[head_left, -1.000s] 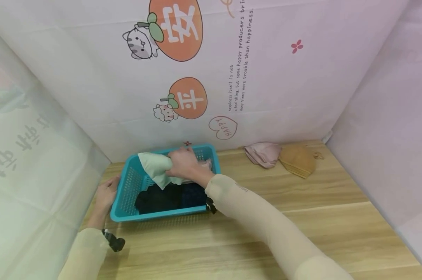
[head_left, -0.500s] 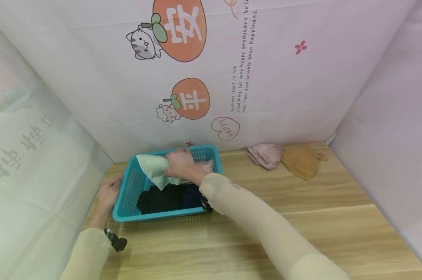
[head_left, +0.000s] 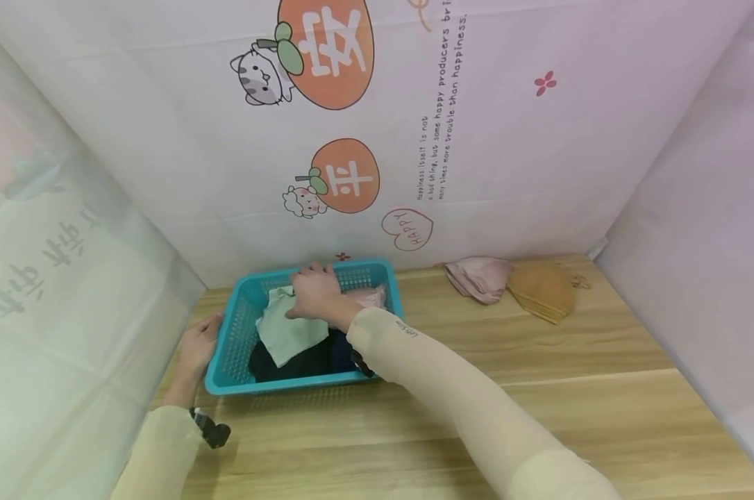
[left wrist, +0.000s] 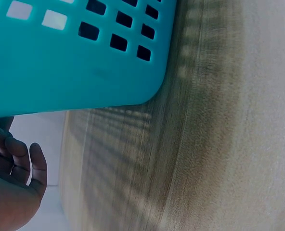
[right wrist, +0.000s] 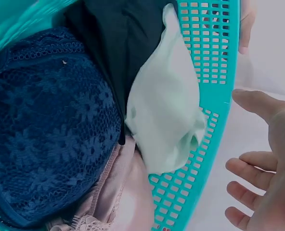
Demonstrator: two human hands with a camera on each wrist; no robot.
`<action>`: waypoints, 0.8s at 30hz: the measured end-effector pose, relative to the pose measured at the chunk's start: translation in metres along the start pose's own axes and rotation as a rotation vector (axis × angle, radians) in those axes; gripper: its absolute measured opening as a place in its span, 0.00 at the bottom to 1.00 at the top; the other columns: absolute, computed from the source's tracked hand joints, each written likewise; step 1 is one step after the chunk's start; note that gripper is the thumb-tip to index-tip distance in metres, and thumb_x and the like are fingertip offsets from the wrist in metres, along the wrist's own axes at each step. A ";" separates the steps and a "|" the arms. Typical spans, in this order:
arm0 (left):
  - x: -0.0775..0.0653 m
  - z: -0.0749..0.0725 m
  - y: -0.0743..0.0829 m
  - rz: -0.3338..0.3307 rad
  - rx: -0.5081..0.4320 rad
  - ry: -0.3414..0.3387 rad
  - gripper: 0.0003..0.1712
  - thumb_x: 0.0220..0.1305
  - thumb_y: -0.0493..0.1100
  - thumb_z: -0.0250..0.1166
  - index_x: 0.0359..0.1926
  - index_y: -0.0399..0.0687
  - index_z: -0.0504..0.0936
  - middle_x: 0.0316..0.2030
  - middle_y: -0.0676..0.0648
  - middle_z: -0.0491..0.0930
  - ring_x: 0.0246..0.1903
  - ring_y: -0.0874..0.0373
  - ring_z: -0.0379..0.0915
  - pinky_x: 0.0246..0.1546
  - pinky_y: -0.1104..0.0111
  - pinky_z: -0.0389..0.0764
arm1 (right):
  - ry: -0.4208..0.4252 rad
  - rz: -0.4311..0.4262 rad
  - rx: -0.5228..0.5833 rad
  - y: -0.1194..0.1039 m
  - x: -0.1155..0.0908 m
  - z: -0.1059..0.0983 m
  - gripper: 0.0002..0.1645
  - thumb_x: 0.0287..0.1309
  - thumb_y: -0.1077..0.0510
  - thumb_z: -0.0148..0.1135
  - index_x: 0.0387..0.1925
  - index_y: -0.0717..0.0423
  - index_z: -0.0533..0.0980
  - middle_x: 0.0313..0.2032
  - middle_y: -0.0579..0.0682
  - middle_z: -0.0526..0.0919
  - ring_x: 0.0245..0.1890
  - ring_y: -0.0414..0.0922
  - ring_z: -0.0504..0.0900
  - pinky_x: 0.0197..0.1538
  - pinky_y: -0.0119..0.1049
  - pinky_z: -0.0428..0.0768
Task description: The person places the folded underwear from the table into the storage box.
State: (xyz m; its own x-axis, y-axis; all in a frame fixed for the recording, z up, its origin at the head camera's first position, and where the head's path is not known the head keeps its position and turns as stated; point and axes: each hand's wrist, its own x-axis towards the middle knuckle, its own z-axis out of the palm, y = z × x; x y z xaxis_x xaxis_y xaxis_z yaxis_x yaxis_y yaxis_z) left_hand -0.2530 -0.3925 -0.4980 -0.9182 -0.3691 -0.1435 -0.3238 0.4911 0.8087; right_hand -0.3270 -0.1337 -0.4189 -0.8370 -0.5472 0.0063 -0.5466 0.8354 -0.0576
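A teal plastic basket (head_left: pixel 302 380) stands against the back wall. My left hand (head_left: pixel 198 345) holds its left rim from outside, fingers bent in the left wrist view; the thumb's contact is hidden. My right hand (head_left: pixel 315 290) is over the basket's far side. In the right wrist view its fingers are spread and nothing is in them. A mint-green bra (right wrist: pixel 166 106) lies crumpled in the basket, on a black garment (right wrist: pixel 123 33). Beside them are a navy lace bra (right wrist: pixel 56 130) and a pale pink bra (right wrist: pixel 128 187) with lace trim.
Right of the basket, a pink folded cloth item (head_left: pixel 480 278) and a mustard-yellow one (head_left: pixel 542 290) lie against the back wall. They stand on a wood-grain table (head_left: pixel 539 389). Printed sheets (head_left: pixel 508 160) hang at the back and both sides.
The mint-green bra, held up in my right hand before, is now down in the basket on the black garment. That hand has let go. My left hand has stayed at the rim.
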 end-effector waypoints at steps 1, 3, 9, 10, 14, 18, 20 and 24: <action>0.000 0.000 0.000 0.000 0.001 0.000 0.44 0.73 0.71 0.41 0.73 0.45 0.66 0.73 0.36 0.64 0.71 0.34 0.61 0.66 0.44 0.71 | -0.001 -0.001 0.005 0.001 0.000 0.000 0.42 0.56 0.28 0.65 0.67 0.40 0.71 0.65 0.42 0.76 0.68 0.48 0.67 0.72 0.52 0.65; 0.000 0.000 0.002 0.004 0.010 -0.001 0.44 0.73 0.71 0.40 0.74 0.44 0.64 0.73 0.36 0.63 0.71 0.34 0.60 0.67 0.43 0.69 | -0.003 -0.004 0.012 0.002 0.000 0.000 0.40 0.56 0.29 0.65 0.66 0.41 0.72 0.63 0.42 0.77 0.67 0.48 0.67 0.72 0.52 0.65; 0.002 0.001 0.001 0.000 0.023 -0.008 0.45 0.73 0.71 0.40 0.74 0.43 0.63 0.74 0.35 0.61 0.72 0.33 0.58 0.69 0.42 0.66 | -0.054 -0.033 0.027 0.009 -0.002 -0.001 0.36 0.60 0.32 0.64 0.65 0.41 0.73 0.63 0.41 0.78 0.69 0.50 0.66 0.72 0.52 0.65; 0.002 0.001 0.000 -0.002 0.019 -0.010 0.45 0.73 0.71 0.40 0.74 0.44 0.63 0.74 0.35 0.61 0.72 0.33 0.58 0.69 0.42 0.66 | -0.064 -0.039 0.029 0.010 -0.003 -0.001 0.36 0.60 0.33 0.64 0.65 0.40 0.72 0.63 0.41 0.77 0.70 0.50 0.65 0.72 0.52 0.64; 0.001 0.001 -0.001 -0.005 -0.018 -0.023 0.43 0.74 0.69 0.41 0.74 0.43 0.62 0.74 0.35 0.61 0.73 0.33 0.56 0.70 0.42 0.65 | -0.086 -0.061 0.041 0.015 -0.005 -0.001 0.36 0.61 0.34 0.64 0.67 0.40 0.70 0.65 0.42 0.76 0.72 0.52 0.65 0.73 0.54 0.64; -0.001 0.001 0.001 -0.006 -0.035 -0.029 0.42 0.75 0.68 0.41 0.74 0.43 0.62 0.74 0.34 0.60 0.73 0.32 0.56 0.70 0.41 0.65 | -0.093 -0.082 0.066 0.019 -0.007 0.000 0.36 0.62 0.36 0.64 0.69 0.40 0.70 0.66 0.43 0.76 0.70 0.53 0.68 0.73 0.55 0.65; -0.001 0.001 0.001 -0.010 -0.030 -0.029 0.43 0.74 0.69 0.40 0.74 0.42 0.63 0.73 0.33 0.61 0.72 0.32 0.57 0.69 0.41 0.66 | -0.102 -0.086 0.081 0.021 -0.008 0.000 0.36 0.62 0.37 0.64 0.69 0.41 0.69 0.65 0.43 0.76 0.69 0.53 0.69 0.73 0.55 0.65; -0.003 0.000 0.002 -0.016 -0.025 -0.035 0.46 0.72 0.72 0.40 0.74 0.42 0.63 0.73 0.33 0.61 0.72 0.32 0.57 0.69 0.41 0.66 | -0.112 -0.090 0.107 0.025 -0.012 -0.001 0.35 0.63 0.39 0.64 0.69 0.42 0.70 0.65 0.43 0.77 0.66 0.51 0.72 0.73 0.55 0.66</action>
State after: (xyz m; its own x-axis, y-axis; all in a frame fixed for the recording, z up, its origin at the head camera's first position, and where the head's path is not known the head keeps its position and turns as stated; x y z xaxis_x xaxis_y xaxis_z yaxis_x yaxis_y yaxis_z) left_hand -0.2512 -0.3905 -0.4962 -0.9206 -0.3484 -0.1762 -0.3331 0.4655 0.8199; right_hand -0.3312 -0.1060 -0.4195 -0.7734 -0.6267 -0.0952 -0.6081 0.7759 -0.1680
